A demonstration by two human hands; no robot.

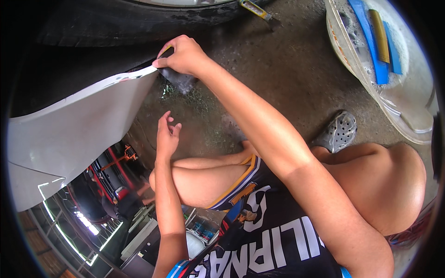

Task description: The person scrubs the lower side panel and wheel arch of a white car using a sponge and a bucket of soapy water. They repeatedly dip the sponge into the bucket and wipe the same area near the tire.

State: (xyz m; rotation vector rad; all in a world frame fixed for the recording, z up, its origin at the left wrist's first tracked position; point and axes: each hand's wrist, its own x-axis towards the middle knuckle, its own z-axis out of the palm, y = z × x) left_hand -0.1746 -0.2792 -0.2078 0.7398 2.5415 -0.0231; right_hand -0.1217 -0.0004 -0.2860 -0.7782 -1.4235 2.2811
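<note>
My right hand [184, 54] reaches to the end of a white car body panel [87, 114], at the lip of the wheel arch. Its thumb presses the lip, and a thin yellow-edged sheet [167, 49] is held in the bent fingers. The sheet is mostly hidden, so its material cannot be made out. Lower down, my left hand [168, 133] is raised with nothing in it, its fingers loosely curled and apart, clear of the panel's inner side. Directly below the panel's end, wet suds [182, 81] lie on the concrete floor [264, 76].
A black tire [139, 24] spans the top. A yellow-handled scraper [255, 9] lies beside it. At right, a clear plastic basin [410, 114] holds soapy water, blue strips [373, 52] and a tan block [379, 36]. A grey clog [342, 130] is near it. Another person [128, 205] is behind.
</note>
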